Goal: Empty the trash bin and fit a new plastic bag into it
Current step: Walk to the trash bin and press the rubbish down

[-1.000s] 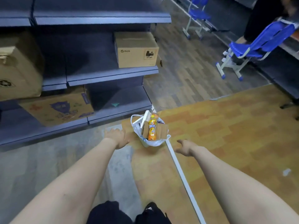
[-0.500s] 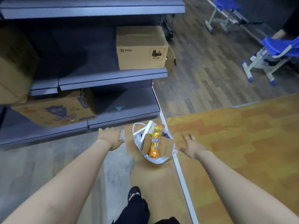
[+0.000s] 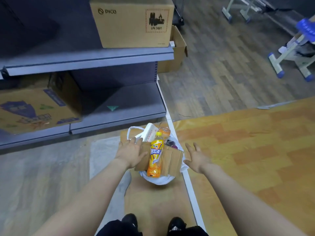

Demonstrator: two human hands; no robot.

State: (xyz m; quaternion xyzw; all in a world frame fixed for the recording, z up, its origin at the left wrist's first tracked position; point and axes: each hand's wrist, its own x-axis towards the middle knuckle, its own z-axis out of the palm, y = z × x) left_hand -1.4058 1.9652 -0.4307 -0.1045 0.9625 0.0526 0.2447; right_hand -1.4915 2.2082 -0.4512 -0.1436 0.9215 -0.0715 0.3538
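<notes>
One trash bin (image 3: 157, 179) at lower centre of the frame, almost wholly hidden under its white plastic bag (image 3: 134, 130) and an overflowing load: orange drink bottle (image 3: 155, 159), folded cardboard (image 3: 172, 160), a white packet (image 3: 150, 134), something dark and unclear behind. Left hand (image 3: 130, 153) with fingers straight, laid over the cardboard's left edge; contact hard to confirm. Right hand (image 3: 196, 157) spread, just beside the bag's right side, gripping nothing. Above, grey shelving (image 3: 88, 60) with a PICO box (image 3: 133, 23), top cut off.

Bin (image 3: 159, 179) on floor before shelf (image 3: 117, 114); bottle (image 3: 155, 158), cardboard (image 3: 172, 160) in bin; hands flank it.
</notes>
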